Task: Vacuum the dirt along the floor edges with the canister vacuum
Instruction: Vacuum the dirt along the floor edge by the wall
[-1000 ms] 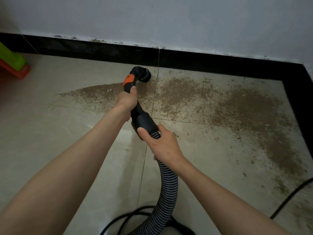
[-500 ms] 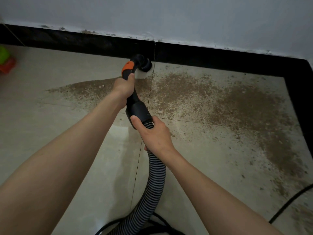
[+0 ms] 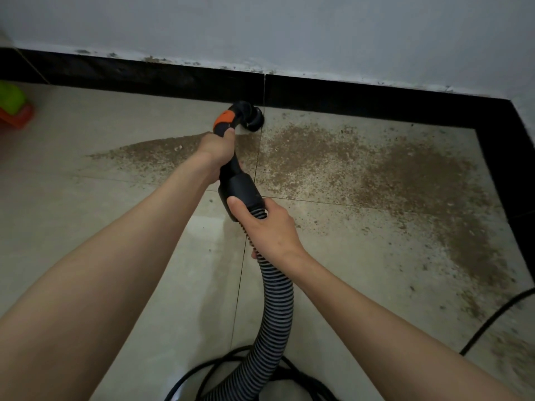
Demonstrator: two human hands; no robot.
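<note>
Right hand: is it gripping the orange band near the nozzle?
No, the right hand grips the ribbed hose at its black cuff; the left hand sits just below the orange band.

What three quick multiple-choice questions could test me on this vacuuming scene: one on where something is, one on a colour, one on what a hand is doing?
1. Where is the nozzle?
A. Against the black baseboard
B. In the middle of the floor
C. Lifted up on the wall

2. What colour is the band on the wand near the nozzle?
A. Blue
B. Orange
C. White

3. What is the right hand doing?
A. Hanging free
B. Pressing flat on the floor
C. Gripping where the ribbed hose meets the black handle

Answers:
1. A, the nozzle sits at the foot of the baseboard beside the tile joint.
2. B, the band just past the left hand is bright orange.
3. C, its fingers curl round the hose end.
</note>
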